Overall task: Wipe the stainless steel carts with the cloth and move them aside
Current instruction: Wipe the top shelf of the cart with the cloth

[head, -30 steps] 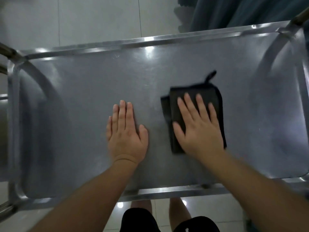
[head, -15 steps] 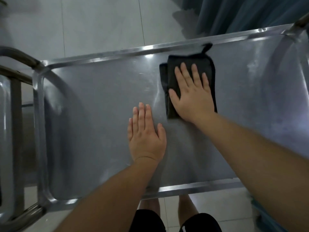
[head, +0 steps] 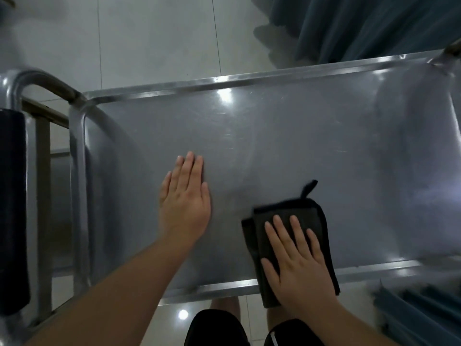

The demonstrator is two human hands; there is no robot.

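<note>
A: State cloth (head: 294, 211) position and orientation.

B: Folded dark cloth lies on the cart (head: 274, 136) top at the near rim, its near end overhanging the edge. Long axis runs near to far; the hanging loop points to the far side.

A: Right hand (head: 299, 265) grip?

B: Released. Fingers straight, palm pressing flat on the cloth.

A: Left hand (head: 185, 201)?

B: Released. Flat on bare steel, left of the cloth and apart from it, fingers pointing to the far side.

A: Cart long axis?

B: Left to right. A second cart (head: 37, 171) stands at the left.

Plain black cloth (head: 306, 213) on silver-grey steel cart (head: 274, 136); teal curtain (head: 361, 26); pale grey floor tiles (head: 149, 33).
</note>
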